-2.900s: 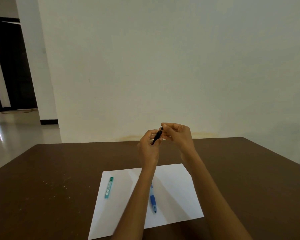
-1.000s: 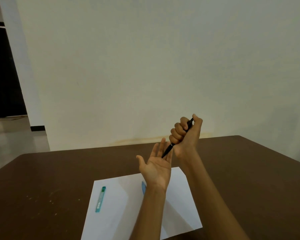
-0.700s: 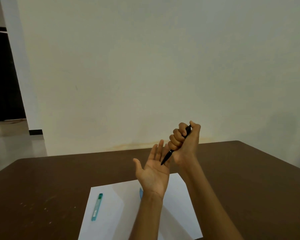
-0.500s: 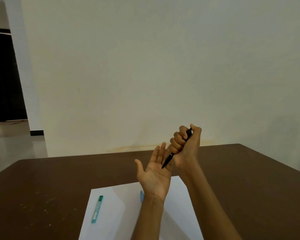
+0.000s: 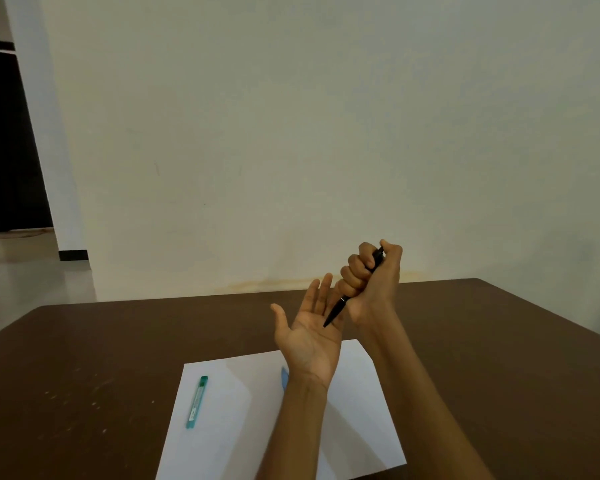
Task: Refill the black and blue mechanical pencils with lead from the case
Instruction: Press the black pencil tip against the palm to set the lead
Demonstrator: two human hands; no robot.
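My right hand (image 5: 373, 282) is closed in a fist around the black mechanical pencil (image 5: 336, 311), thumb on its top end, tip pointing down. The tip touches or nearly touches the palm of my left hand (image 5: 309, 330), which is held flat and open, palm up, above the table. The blue mechanical pencil (image 5: 284, 375) lies on the white sheet of paper (image 5: 232, 427); only its end shows beside my left wrist. The teal lead case (image 5: 196, 402) lies on the left part of the sheet, apart from both hands.
The paper rests on a dark brown table (image 5: 84, 375) that stands against a pale wall (image 5: 291, 133). A dark doorway (image 5: 4, 150) and shiny floor are at the far left.
2.9 s ago both hands held the black pencil together. Since then my right hand took it in a fist and my left hand opened under its tip. Little has moved in the last second.
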